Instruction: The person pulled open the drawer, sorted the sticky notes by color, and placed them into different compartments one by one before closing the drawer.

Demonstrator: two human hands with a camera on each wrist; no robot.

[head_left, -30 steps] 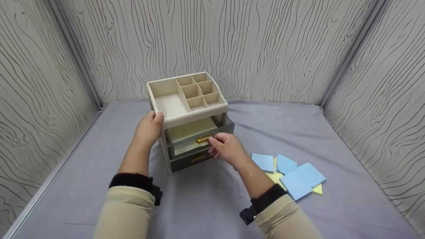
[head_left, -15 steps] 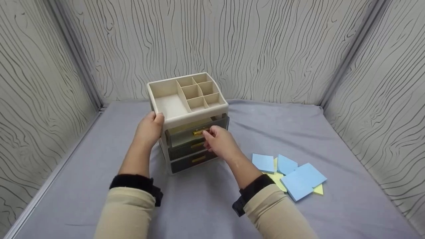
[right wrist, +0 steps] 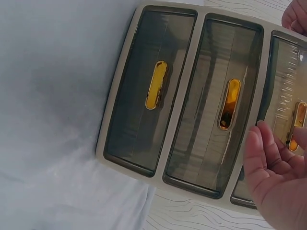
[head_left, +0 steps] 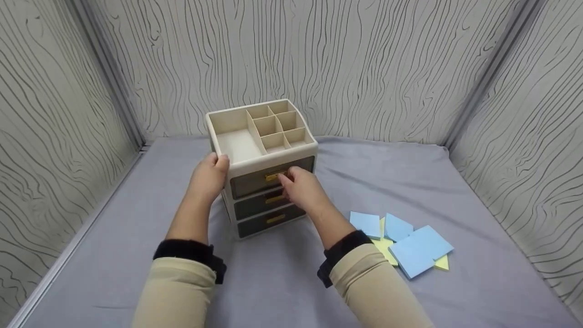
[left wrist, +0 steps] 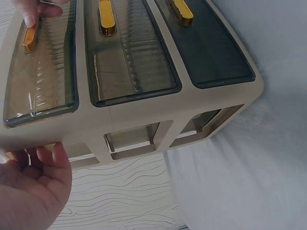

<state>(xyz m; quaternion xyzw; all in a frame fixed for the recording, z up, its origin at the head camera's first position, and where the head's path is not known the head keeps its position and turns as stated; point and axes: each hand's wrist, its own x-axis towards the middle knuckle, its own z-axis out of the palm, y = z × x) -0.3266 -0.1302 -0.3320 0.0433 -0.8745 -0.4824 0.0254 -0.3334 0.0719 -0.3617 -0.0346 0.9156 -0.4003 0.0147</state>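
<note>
A cream desktop drawer organizer point(head_left: 234, 160) stands on the grey cloth, three smoky see-through drawers at its front. Its left upper edge is gripped by my left hand point(head_left: 208, 178); in the left wrist view those fingers point(left wrist: 58, 158) curl at the side opening. My right hand point(head_left: 304, 190) has thumb and forefinger on the gold handle point(head_left: 272, 176) of the top drawer point(head_left: 243, 186), which sits flush in the frame. Below it, the middle drawer point(right wrist: 211, 110) and bottom drawer point(right wrist: 148, 91) are also closed, each with a gold handle. The organizer's top tray has several compartments.
Blue sticky-note pads point(head_left: 421, 250) and yellow ones point(head_left: 385, 250) lie in a loose pile on the cloth point(head_left: 273, 282), right of the organizer. Patterned panels point(head_left: 364, 68) rise behind and on both sides.
My right hand has pushed the top drawer inward, from partly pulled out to flush with the frame. My left hand keeps its grip on the organizer's edge.
</note>
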